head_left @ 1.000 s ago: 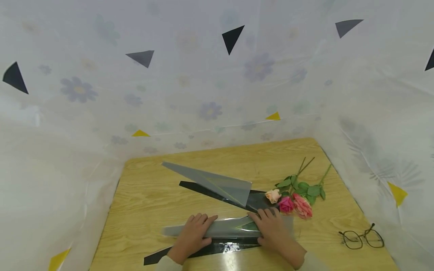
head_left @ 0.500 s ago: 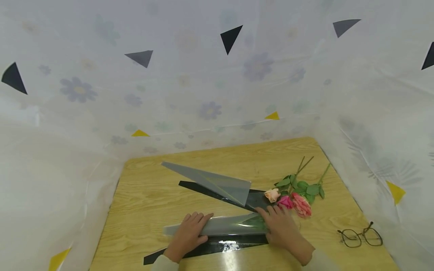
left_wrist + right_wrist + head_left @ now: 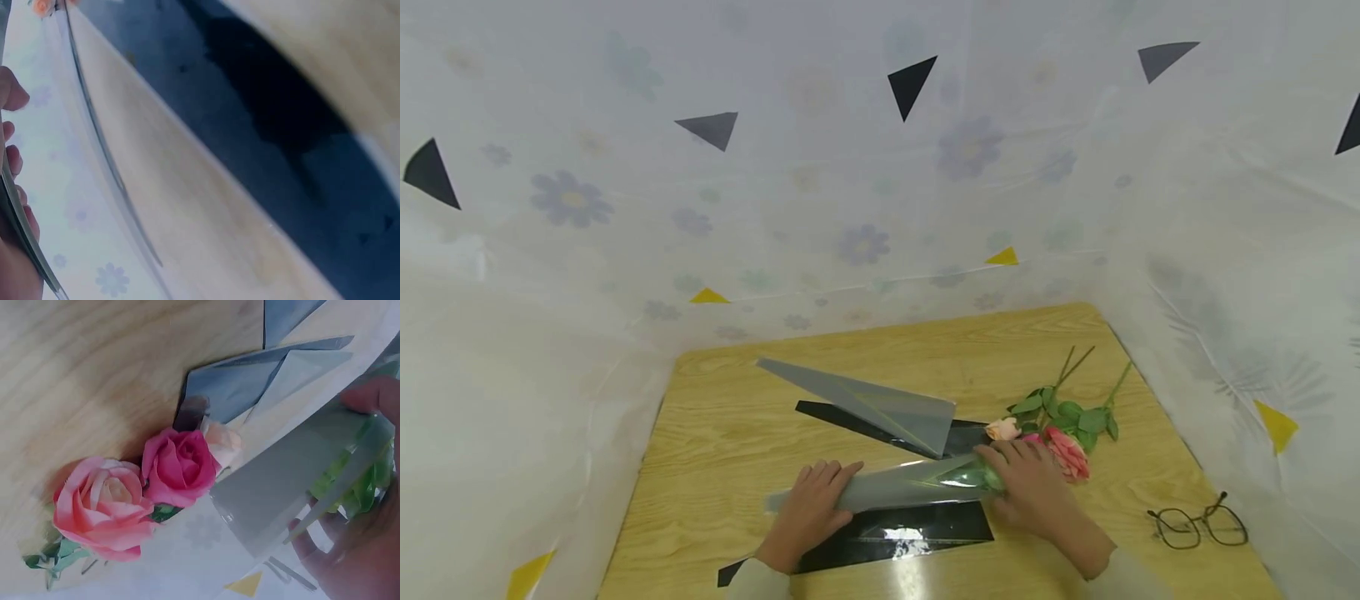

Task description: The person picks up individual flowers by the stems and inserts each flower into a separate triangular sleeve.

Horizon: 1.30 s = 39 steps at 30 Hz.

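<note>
A grey translucent flower sleeve point(image 3: 895, 487), wide at the right and narrow at the left, stretches between both hands. Green leaves point(image 3: 356, 481) show through its clear front. The left hand point(image 3: 808, 508) grips the narrow part, thumb toward me. At the wide end, the right hand point(image 3: 1033, 492) holds the sleeve with its fingers over the far edge, as the right wrist view also shows. Just below lies a black glossy sleeve point(image 3: 917, 523), flat on the table. Close beyond the right hand are a peach rose point(image 3: 1002, 429), a magenta rose point(image 3: 181, 465) and a coral-pink rose point(image 3: 1066, 454).
Farther back on the wooden table point(image 3: 722, 433) lie another grey sleeve point(image 3: 880, 404) and a black one point(image 3: 970, 438) partly under it. Eyeglasses point(image 3: 1198, 529) rest at the right. A pale flowered sheet point(image 3: 820, 167) with coloured triangles surrounds the table.
The held grey sleeve has shifted up and away from the black sleeve, uncovering more of it. The right hand has moved right, now covering most of the magenta rose; the left hand has moved slightly left.
</note>
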Available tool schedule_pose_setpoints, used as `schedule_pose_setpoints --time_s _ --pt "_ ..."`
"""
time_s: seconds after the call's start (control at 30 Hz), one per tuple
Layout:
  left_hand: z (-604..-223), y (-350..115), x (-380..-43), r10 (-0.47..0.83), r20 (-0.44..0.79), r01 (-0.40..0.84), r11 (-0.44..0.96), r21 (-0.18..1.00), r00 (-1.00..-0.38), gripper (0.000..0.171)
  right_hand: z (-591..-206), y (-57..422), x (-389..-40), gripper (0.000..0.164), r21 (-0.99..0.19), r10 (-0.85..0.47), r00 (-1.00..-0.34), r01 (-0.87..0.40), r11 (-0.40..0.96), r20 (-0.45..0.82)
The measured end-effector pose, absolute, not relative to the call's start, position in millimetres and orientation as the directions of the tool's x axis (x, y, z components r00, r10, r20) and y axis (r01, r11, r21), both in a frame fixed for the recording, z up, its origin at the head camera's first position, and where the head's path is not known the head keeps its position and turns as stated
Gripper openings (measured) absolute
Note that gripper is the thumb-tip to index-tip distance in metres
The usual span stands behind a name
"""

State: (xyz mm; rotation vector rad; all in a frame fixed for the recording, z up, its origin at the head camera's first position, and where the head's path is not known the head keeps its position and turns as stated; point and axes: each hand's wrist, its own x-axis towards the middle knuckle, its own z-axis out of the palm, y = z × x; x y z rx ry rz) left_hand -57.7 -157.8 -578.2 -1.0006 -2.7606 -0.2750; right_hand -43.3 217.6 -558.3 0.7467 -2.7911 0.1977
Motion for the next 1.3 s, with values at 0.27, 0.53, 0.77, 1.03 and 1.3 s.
schedule_pose_setpoints --time_s 0.27,0.53,0.77,1.03,1.3 --pt "-566.7 -159.0 -78.4 0.582 0.279 0.634 0.758 0.155 -0.764 0.069 -545.1 219.7 -70.4 0.069 -0.035 -0.5 -0.806 -0.537 0.843 0.318" --pt "-564.0 -155.3 -98.8 0.574 0.234 0.612 0.777 0.147 -0.785 0.072 -534.0 215.0 -96.7 0.07 0.025 -0.518 -0.788 -0.541 0.84 0.335" --pt "-563.7 -152.2 -122.9 0.57 0.289 0.621 0.773 0.128 -0.769 0.071 -536.9 212.8 -121.0 0.068 0.024 -0.515 -0.789 -0.539 0.842 0.334" --pt "-562.7 -141.6 -151.6 0.573 0.278 0.61 0.79 0.06 -0.771 0.058 -540.9 204.8 -154.1 0.075 0.063 -0.526 -0.784 -0.537 0.841 0.329" --pt "-577.6 -139.5 -190.1 0.583 0.241 0.585 0.808 -0.074 -0.776 0.062 -547.2 194.0 -182.6 0.071 0.129 -0.526 -0.776 -0.516 0.847 0.347"
